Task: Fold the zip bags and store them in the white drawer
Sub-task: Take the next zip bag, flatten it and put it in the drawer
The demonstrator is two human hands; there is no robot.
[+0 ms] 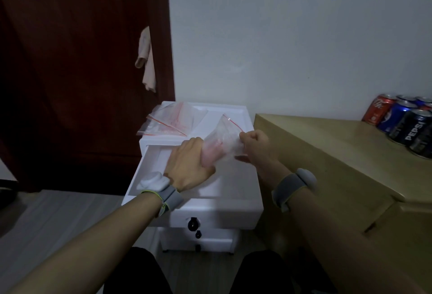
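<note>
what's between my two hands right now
In the head view, one clear zip bag spans from the left hand to the right hand, both gripping it.

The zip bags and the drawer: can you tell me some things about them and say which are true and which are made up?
1. Both hands hold one zip bag. True: the left hand and right hand grip it.
2. The white drawer is shut. False: it is pulled open.
3. More zip bags lie on top of the white cabinet. True.
4. The soda cans stand on the white cabinet. False: they stand on the wooden cabinet at the right.
</note>
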